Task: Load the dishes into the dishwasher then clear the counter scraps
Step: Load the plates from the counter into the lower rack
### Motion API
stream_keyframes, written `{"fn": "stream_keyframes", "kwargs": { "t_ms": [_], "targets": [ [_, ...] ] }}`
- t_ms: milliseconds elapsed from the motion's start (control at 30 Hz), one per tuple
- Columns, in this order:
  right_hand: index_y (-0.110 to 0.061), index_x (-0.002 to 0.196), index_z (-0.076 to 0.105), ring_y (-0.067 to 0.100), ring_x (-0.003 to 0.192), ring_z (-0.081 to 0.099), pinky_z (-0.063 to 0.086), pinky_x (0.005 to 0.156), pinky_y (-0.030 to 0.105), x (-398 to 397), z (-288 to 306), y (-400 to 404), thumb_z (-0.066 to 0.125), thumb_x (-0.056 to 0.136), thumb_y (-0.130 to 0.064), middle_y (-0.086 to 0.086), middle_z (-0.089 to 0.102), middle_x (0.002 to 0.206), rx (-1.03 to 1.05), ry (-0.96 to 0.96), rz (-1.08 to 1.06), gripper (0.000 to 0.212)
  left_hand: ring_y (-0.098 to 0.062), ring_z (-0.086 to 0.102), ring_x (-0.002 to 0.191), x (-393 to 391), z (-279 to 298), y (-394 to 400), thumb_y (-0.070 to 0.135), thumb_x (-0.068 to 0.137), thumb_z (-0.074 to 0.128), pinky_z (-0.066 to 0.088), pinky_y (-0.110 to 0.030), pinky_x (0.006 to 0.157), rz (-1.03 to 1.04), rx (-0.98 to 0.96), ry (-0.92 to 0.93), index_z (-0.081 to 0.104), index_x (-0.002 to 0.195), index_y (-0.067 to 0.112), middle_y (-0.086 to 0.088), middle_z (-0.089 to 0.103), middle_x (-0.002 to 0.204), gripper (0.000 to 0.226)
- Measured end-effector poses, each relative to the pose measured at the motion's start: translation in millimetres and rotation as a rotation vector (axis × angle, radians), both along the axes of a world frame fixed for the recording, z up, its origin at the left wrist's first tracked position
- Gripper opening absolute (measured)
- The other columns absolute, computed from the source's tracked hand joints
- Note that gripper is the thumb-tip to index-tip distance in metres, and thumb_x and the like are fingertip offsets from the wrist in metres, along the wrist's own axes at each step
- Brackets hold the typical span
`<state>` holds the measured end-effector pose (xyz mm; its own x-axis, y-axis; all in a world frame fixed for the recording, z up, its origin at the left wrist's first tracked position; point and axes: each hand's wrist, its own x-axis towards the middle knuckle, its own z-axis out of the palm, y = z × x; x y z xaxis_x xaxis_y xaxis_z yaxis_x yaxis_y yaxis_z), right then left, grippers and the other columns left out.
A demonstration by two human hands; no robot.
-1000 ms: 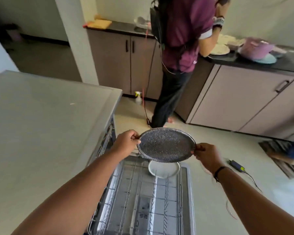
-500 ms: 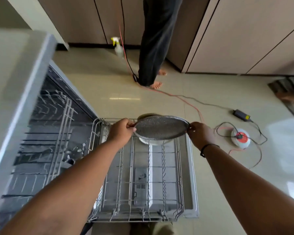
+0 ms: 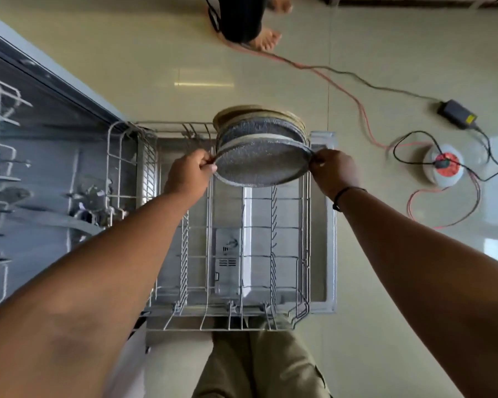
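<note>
Speckled grey plate [image 3: 260, 165] tilted, face toward camera, over rack [image 3: 306, 225] far edge, L hand [image 3: 190, 173] & R hand [image 3: 332, 171] pinching opposite rims, plates [image 3: 259, 122] upright behind

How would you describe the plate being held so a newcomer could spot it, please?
Find the pulled-out dishwasher rack. At its far end several plates stand together. The speckled grey plate is the nearest, the only one pinched at its rim by the left hand and right hand.
</note>
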<state>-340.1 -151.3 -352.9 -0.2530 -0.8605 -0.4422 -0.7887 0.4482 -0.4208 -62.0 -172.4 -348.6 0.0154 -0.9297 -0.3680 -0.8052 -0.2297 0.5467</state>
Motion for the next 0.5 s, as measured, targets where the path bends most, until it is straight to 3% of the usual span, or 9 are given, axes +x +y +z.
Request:
{"fn": "stream_keyframes", "kwargs": {
  "t_ms": [167, 367, 500],
  "targets": [
    [-0.015, 0.102, 0.072, 0.033, 0.095, 0.063, 0.049, 0.077, 0.033, -3, -13, 0, 0.056, 0.090, -0.022, 0.012, 0.071, 0.103, -0.043, -0.020, 0.021, 0.021, -0.019, 0.056, 0.076, 0, -14, -1, 0.012, 0.086, 0.067, 0.038, -0.025, 0.064, 0.009, -0.060, 0.007, 0.065, 0.094, 0.003, -0.013, 0.069, 0.092, 0.013],
    [-0.020, 0.096, 0.072, 0.026, 0.081, 0.057, 0.036, 0.065, 0.026, 0, -32, 9, 0.051, 0.090, -0.020, 0.007, 0.067, 0.090, 0.083, -0.023, 0.075, 0.021, -0.024, 0.061, 0.083, 8, -37, 9, 0.017, 0.087, 0.067, 0.044, -0.028, 0.070, 0.002, 0.050, 0.006, 0.065, 0.098, 0.007, -0.008, 0.068, 0.093, 0.015],
    [-0.016, 0.093, 0.070, 0.028, 0.079, 0.059, 0.035, 0.062, 0.026, 6, -45, 13, 0.048, 0.092, -0.021, 0.007, 0.064, 0.082, 0.119, -0.003, 0.107, 0.023, -0.023, 0.061, 0.085, 3, -49, 14, 0.016, 0.086, 0.068, 0.044, -0.027, 0.073, 0.037, 0.083, 0.030, 0.065, 0.100, 0.005, -0.012, 0.068, 0.097, 0.019]
  ]
}}
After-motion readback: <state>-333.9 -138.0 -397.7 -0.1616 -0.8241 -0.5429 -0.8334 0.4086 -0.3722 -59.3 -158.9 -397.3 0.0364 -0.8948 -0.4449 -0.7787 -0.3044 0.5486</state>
